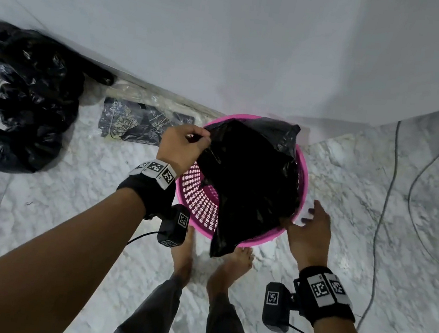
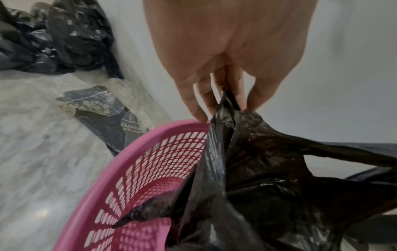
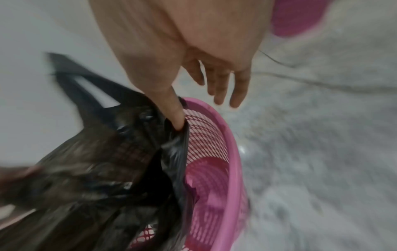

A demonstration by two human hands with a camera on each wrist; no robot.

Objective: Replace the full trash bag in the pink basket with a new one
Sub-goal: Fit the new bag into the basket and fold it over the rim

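Left hand (image 1: 185, 145) pinches new bag (image 1: 250, 175) above basket rim (image 1: 304, 174).

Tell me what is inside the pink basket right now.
A black trash bag lies partly in the pink basket, with one part draped over the near rim. The left hand pinches its edge. The bag hides most of the basket's bottom, so anything beneath cannot be seen.

We see a white marbled floor (image 1: 70, 203) carrying the pink basket (image 1: 200, 202) in the wall corner; a full black trash bag (image 1: 32, 104) lies left, a flat pack of bags (image 1: 135, 125) between them; thin cables (image 1: 381, 214) trail right; bare feet (image 1: 231, 267) stand beside the basket.
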